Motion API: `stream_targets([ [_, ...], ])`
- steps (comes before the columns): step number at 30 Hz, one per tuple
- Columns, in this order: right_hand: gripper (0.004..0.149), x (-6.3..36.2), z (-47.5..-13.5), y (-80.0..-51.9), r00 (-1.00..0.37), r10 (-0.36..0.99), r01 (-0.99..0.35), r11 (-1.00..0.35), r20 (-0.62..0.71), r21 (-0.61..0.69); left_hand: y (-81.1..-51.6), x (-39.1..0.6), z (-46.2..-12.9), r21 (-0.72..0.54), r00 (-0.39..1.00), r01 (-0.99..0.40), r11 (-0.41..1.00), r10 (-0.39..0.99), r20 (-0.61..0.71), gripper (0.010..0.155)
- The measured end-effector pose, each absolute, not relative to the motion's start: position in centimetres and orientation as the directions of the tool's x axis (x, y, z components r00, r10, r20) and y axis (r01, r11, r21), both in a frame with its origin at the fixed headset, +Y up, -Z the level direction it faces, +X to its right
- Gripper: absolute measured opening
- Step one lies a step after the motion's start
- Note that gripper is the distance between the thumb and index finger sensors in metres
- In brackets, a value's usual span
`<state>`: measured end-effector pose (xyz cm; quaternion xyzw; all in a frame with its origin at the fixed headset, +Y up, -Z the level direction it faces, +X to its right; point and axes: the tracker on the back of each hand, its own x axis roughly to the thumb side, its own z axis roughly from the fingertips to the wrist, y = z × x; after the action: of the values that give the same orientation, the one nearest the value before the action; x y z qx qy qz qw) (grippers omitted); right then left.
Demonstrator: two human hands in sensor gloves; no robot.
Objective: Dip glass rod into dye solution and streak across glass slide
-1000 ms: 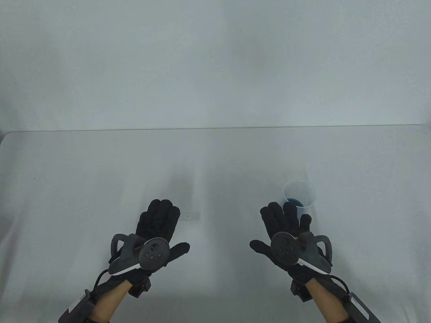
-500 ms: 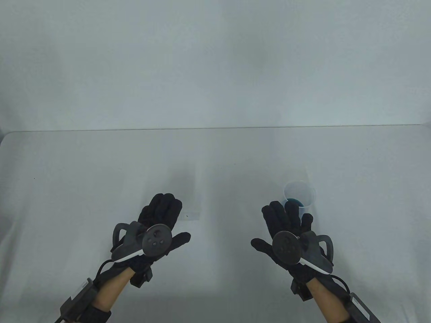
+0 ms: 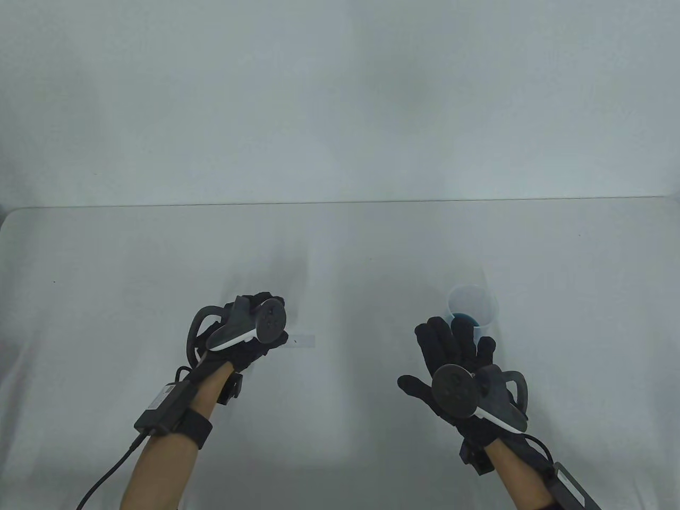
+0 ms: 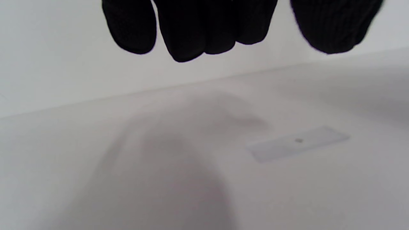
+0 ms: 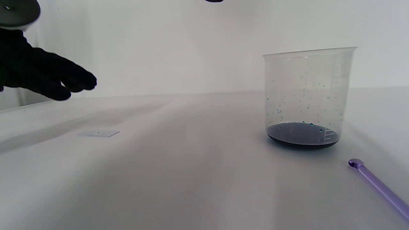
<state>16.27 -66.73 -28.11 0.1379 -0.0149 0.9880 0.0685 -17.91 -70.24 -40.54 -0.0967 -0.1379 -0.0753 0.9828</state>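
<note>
A clear plastic beaker (image 3: 474,308) with dark blue dye in its bottom stands right of centre; it also shows in the right wrist view (image 5: 308,95). A glass slide (image 3: 302,340) lies flat on the table, also in the left wrist view (image 4: 298,143) and the right wrist view (image 5: 98,133). A purple glass rod (image 5: 380,187) lies on the table right of the beaker; in the table view my right hand hides it. My left hand (image 3: 275,319) is raised and tipped forward at the slide's left end, its fingers (image 4: 191,32) hanging empty. My right hand (image 3: 446,342) is flat and open, just in front of the beaker.
The white table (image 3: 106,276) runs back to a far edge against a plain white wall. The slide carries one small dark speck. Small droplets dot the beaker's inner wall.
My left hand has moved forward and tipped up at the wrist, coming to the slide's left end. My right hand has hardly moved.
</note>
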Motion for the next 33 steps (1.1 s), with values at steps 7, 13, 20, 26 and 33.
stream_targets([
  [7,0.09,16.4,-28.1,-66.7,-0.953,0.138,-0.146,-0.989,0.271,-0.012,-73.6,-17.8,-41.5,-0.253,0.953,0.223,0.941,-0.156,0.258,0.065],
  [13,0.09,16.5,-28.2,-66.7,-0.953,0.14,-0.148,-0.989,0.269,-0.01,-75.0,-17.6,-41.6,-0.269,0.948,0.254,0.929,-0.185,0.258,0.061],
  [20,0.09,16.5,-28.2,-66.7,-0.953,0.143,-0.15,-0.989,0.266,-0.006,-75.3,-17.5,-41.5,-0.233,0.954,0.236,0.943,-0.179,0.241,0.054],
  [26,0.09,16.6,-28.2,-66.6,-0.955,0.145,-0.152,-0.988,0.26,-0.009,-75.1,-17.2,-41.5,-0.233,0.95,0.249,0.94,-0.19,0.248,0.053],
  [33,0.089,16.7,-28.2,-66.6,-0.955,0.144,-0.152,-0.988,0.257,-0.009,-75.2,-15.4,-40.1,-0.215,0.933,0.243,0.946,-0.167,0.319,0.053],
])
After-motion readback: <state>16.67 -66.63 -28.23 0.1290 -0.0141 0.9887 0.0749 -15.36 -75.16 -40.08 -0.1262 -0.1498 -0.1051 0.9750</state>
